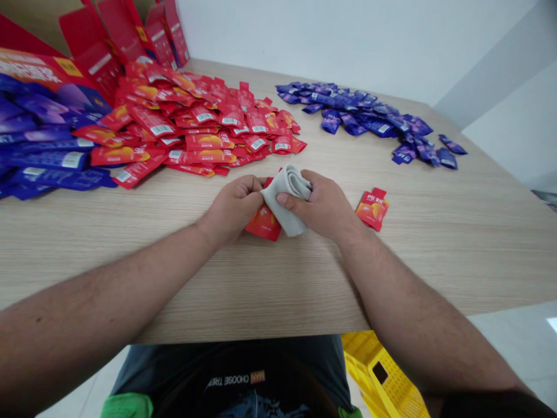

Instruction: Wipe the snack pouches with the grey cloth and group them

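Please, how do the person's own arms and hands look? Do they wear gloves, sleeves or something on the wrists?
The left hand and right hand are bare, with no gloves, rings or watch in view. The left forearm and right forearm are also bare, with visible hair and no sleeves over them. Below them shows a dark top with printed lettering.

The grey cloth [285, 200] looks soft and matt, the red sachet [263, 223] glossy plastic film, the desk [304, 278] smooth pale wood-grain laminate, the yellow crate [383, 371] moulded plastic.

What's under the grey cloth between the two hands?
A red sachet lies under the grey cloth; its lower left part and a top corner show, while the rest is hidden by the cloth and the left hand.
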{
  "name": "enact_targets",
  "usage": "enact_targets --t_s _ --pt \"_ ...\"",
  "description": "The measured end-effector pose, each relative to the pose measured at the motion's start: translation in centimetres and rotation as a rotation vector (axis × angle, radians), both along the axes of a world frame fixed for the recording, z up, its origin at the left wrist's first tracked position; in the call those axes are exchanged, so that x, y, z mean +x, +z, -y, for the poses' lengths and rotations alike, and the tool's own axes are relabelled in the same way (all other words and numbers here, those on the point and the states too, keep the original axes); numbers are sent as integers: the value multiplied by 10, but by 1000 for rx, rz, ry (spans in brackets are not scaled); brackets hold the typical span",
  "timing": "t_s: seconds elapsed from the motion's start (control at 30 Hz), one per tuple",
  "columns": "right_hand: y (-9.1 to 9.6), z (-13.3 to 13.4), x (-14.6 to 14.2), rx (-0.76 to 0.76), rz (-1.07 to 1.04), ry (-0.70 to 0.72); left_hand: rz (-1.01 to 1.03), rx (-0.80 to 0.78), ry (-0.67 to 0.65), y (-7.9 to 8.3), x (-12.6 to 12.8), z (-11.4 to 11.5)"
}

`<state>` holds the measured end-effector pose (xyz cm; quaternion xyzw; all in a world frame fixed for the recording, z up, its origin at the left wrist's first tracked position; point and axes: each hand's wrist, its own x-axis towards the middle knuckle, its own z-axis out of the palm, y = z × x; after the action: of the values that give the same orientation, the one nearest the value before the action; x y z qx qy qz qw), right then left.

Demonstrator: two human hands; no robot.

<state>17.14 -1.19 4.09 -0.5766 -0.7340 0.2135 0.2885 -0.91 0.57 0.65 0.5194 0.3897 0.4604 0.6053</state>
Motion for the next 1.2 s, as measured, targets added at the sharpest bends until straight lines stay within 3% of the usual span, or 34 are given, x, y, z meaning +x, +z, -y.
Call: enact_targets --t_s 0.23,0.37,0.47,0.63,0.73,0.8,0.9,1.0,1.1,1.2 --pt "-13 9 -19 105 182 382 -28 -53 90 9 -6 -1" --pt "-12 10 -18 98 214 395 -28 -9 104 8 -5 -2" --pt "-5 5 -8 125 165 280 -10 9 85 4 -4 -3" --pt "-12 -21 25 176 -67 -297 4 -87 -67 3 -4 3" --pt "-25 -38 41 183 -302 -400 91 -192 -103 7 -5 5" --pt "-30 -43 42 125 -475 -354 187 -257 -91 10 -6 2" --pt "-32 -36 29 -67 -649 -156 324 -318 -44 10 -8 -5" --pt "-33 -21 10 -206 -704 44 299 -367 -34 6 -8 -9" --pt "-35 -8 -6 -206 -658 99 216 -359 -80 1 -5 -8" --pt "-34 -1 -13 -119 -490 44 194 -272 -33 0 -2 -6"
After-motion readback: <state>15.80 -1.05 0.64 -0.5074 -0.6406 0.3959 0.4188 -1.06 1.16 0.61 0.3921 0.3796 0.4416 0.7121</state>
